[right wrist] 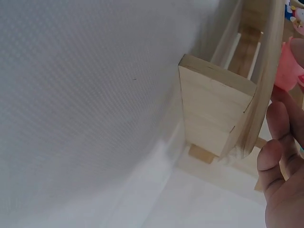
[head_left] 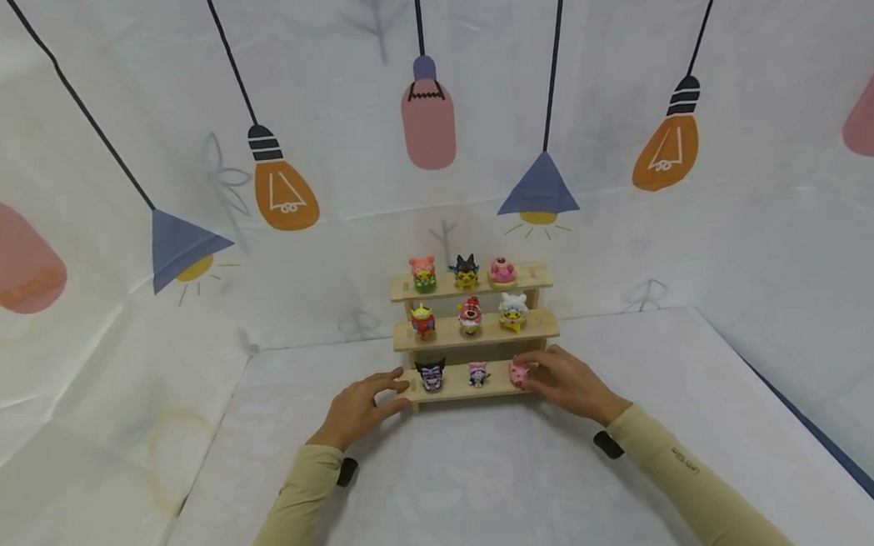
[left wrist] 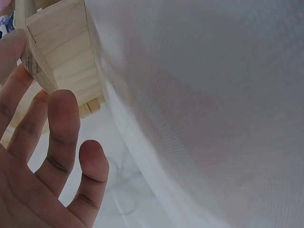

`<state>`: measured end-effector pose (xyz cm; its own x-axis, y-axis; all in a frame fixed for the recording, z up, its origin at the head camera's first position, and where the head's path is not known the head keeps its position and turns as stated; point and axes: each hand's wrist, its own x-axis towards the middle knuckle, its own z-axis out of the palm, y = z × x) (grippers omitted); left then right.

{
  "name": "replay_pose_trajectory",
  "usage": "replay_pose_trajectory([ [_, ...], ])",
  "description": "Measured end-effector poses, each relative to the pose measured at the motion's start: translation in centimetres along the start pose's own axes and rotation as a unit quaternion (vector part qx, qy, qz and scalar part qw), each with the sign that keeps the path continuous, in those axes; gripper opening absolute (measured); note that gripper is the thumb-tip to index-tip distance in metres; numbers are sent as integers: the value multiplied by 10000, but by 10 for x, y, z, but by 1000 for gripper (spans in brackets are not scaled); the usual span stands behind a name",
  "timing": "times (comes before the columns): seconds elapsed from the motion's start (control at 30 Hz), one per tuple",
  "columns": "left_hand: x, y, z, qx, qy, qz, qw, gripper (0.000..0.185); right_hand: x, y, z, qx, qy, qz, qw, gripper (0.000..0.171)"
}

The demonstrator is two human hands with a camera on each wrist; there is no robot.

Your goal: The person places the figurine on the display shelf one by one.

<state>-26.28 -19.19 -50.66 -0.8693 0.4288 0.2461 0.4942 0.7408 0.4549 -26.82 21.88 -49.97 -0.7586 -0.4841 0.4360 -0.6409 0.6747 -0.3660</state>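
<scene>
So the little three-step wooden rack [head_left: 475, 330] sat toward the far edge of the table [head_left: 495, 486], about midway between its left and right edges, with nine tiny figures on it, three per step. The right hand [head_left: 567, 382] was down at the lowest step, fingers curled around the pink figure [head_left: 519, 373] at that step's right end. It looked like a pinch, though the head view was too small to say how firm. The left hand [head_left: 358, 407] rested spread and relaxed against the left end of the same step, fingertips touching the wood and holding nothing. The left wrist view showed loose, straight fingers [left wrist: 61, 123] right by the rack's end board.

What I'd worry about: the purple-black figure [head_left: 432, 376] and the small pink-and-purple one [head_left: 477, 374] stood close by on that narrow step. A careless sideways drag of the pink figure could probably knock its neighbour over. And the rack looked light, so if the left hand let go or pushed too hard, the whole thing might shift and tip the upper rows.
</scene>
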Motion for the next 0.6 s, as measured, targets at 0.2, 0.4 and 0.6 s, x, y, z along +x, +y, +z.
replay_pose_trajectory([
  [0.2,-2,-1,1,47,17,-24,10000,32,0,0,3,-3,-22,-101,9999,39],
  [0.4,2,-4,1,59,21,44,10000,33,1,0,4,-3,-47,-90,9999,36],
  [0.6,3,-3,4,-4,-2,80,10000,32,-5,-3,0,118,-48,50,9999,46],
])
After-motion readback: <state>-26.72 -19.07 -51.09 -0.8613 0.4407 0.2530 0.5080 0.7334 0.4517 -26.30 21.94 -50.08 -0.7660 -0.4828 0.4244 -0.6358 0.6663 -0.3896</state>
